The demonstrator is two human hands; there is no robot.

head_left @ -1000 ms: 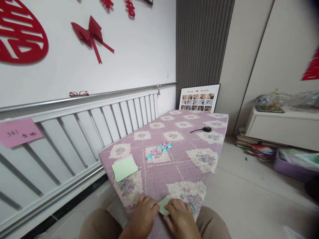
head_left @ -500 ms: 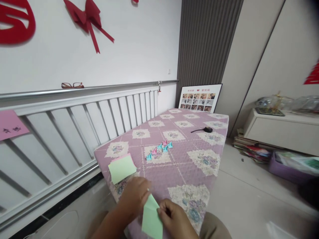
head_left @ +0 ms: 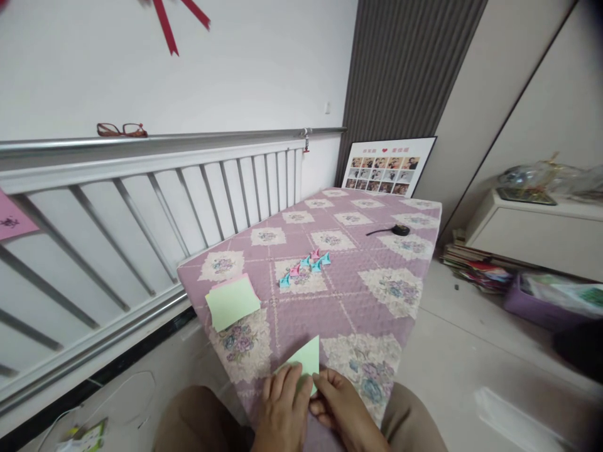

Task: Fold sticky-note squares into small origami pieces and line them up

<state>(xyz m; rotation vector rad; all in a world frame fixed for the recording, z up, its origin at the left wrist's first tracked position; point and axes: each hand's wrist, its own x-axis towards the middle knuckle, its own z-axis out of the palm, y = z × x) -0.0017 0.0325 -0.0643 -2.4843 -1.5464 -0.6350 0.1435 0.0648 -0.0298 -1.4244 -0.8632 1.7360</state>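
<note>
A folded light green paper [head_left: 307,356] with a pointed top lies on the table near its front edge. Flat on its lower left part rests my left hand [head_left: 284,402], fingers stretched and side by side. My right hand [head_left: 336,402] pinches the paper's lower right edge between thumb and fingers. Farther left on the purple flowered cloth [head_left: 301,320] sits a stack of green and pink paper sheets [head_left: 233,302]. Several small folded shapes, blue [head_left: 285,280] and pink [head_left: 295,270], are grouped beyond my hands.
A black tape measure [head_left: 400,230] lies at the table's far right. A white radiator [head_left: 188,201] runs along the left side, with glasses [head_left: 122,130] above it. A photo board [head_left: 389,166] leans behind the table. On the floor at right stands a purple box [head_left: 530,311].
The green paper has turned, and its point now faces up and right. My left hand has come down onto it, while my right hand stays at its right edge. The view has tilted down.
</note>
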